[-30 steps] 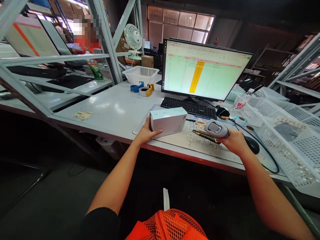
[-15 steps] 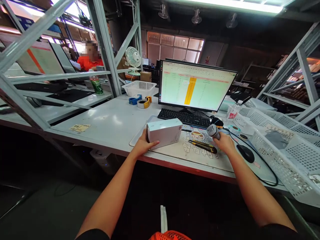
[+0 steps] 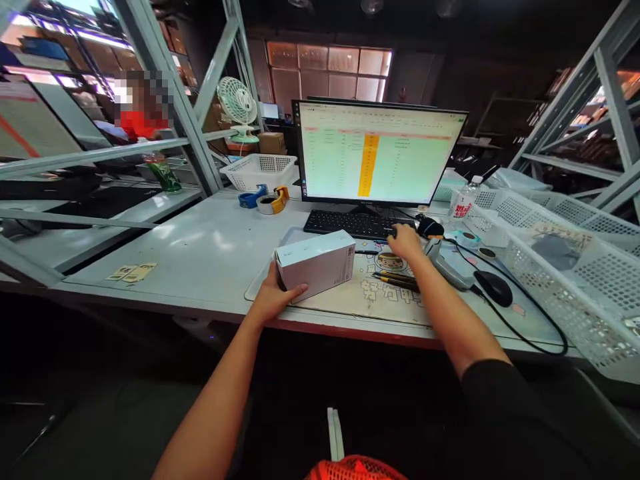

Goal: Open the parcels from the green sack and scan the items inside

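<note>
My left hand (image 3: 273,298) grips the left end of a white box (image 3: 320,263) that rests on the printed desk mat (image 3: 350,303). My right hand (image 3: 406,242) reaches forward with fingers stretched out, its tips on the right end of the black keyboard (image 3: 345,223). It holds nothing. A grey barcode scanner (image 3: 449,267) lies on the mat just right of that wrist, with its cable trailing off to the right. A yellow-and-black utility knife (image 3: 397,279) lies under my right forearm.
A monitor (image 3: 375,153) with a spreadsheet stands behind the keyboard. A black mouse (image 3: 493,288) and white mesh baskets (image 3: 580,287) sit at the right. Tape dispensers (image 3: 265,199), a small basket (image 3: 260,170) and a fan (image 3: 235,103) are at the back left. A person in red (image 3: 137,123) sits beyond the steel rack.
My right hand has put the scanner down on the mat and moved left and forward to the keyboard. My left hand stays on the box.
</note>
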`<control>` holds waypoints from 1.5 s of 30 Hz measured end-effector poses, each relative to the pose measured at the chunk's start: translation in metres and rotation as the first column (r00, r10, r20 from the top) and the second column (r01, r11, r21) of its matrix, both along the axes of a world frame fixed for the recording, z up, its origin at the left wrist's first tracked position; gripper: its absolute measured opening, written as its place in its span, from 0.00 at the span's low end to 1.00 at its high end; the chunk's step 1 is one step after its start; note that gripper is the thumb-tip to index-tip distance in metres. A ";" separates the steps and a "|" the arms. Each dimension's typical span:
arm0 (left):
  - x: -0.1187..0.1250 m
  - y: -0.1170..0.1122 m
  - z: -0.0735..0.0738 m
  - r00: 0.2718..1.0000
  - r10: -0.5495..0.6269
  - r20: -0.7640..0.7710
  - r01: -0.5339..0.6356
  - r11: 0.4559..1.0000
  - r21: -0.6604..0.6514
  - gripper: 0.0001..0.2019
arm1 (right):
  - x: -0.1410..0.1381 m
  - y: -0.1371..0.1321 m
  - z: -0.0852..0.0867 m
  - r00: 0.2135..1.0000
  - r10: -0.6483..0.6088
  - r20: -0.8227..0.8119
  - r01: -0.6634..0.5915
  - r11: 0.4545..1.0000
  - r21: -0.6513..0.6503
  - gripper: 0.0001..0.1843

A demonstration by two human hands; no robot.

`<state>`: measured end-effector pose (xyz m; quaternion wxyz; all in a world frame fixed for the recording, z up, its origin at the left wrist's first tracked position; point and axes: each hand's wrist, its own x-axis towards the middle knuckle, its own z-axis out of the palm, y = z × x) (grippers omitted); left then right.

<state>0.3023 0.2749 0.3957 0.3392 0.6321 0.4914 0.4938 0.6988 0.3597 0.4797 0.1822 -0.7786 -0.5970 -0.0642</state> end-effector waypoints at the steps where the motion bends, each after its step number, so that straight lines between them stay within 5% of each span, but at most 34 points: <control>1: 0.000 0.000 0.000 1.000 0.006 -0.006 -0.006 1.000 0.001 0.50 | -0.007 0.011 -0.005 1.000 0.009 -0.014 -0.009 1.000 -0.017 0.29; 11: -0.001 -0.007 0.006 0.999 0.021 -0.044 -0.023 0.999 -0.047 0.52 | -0.028 0.043 -0.046 0.991 0.100 -0.086 -0.102 0.995 -0.017 0.25; 16: -0.001 -0.008 0.007 0.999 0.027 -0.043 -0.029 0.998 -0.053 0.52 | -0.026 0.040 -0.038 0.986 0.093 -0.140 -0.093 0.996 0.001 0.29; 19: -0.001 -0.008 0.006 0.999 0.021 -0.034 -0.023 0.998 -0.051 0.51 | -0.032 0.026 -0.020 0.958 0.202 -0.203 -0.168 0.970 0.174 0.31; 21: -0.001 -0.008 0.006 1.000 0.014 -0.023 -0.015 0.998 -0.057 0.51 | -0.045 0.012 -0.010 0.832 0.455 -0.316 -0.338 0.869 0.363 0.33; 23: -0.001 -0.009 0.006 1.000 -0.006 -0.014 0.005 0.999 -0.049 0.53 | -0.064 -0.005 -0.006 0.575 0.716 -0.396 -0.525 0.694 0.492 0.37; 25: -0.002 -0.010 0.006 1.000 -0.029 -0.008 0.029 1.000 -0.012 0.54 | -0.086 -0.020 -0.010 0.382 0.811 -0.443 -0.646 0.577 0.499 0.42; 31: 0.004 -0.016 0.010 1.000 0.006 -0.017 -0.006 1.000 0.020 0.51 | -0.116 -0.037 -0.033 0.277 0.760 -0.589 -0.687 0.584 0.431 0.45; 35: 0.003 -0.021 0.009 0.999 0.052 0.010 -0.053 0.998 0.041 0.54 | -0.117 -0.038 -0.041 0.292 0.750 -0.594 -0.667 0.605 0.436 0.49; 39: -0.034 -0.055 0.005 0.975 0.221 0.036 -0.224 0.967 0.123 0.54 | -0.122 -0.035 -0.050 0.279 0.711 -0.645 -0.713 0.604 0.358 0.56; 42: -0.076 -0.111 0.005 0.913 0.407 0.034 -0.407 0.901 0.152 0.54 | -0.126 -0.035 -0.049 0.279 0.720 -0.635 -0.737 0.585 0.339 0.56; 45: -0.098 -0.183 0.005 0.856 0.512 0.078 -0.517 0.849 0.104 0.58 | -0.137 -0.060 -0.038 0.157 0.762 -0.628 -0.843 0.435 0.317 0.58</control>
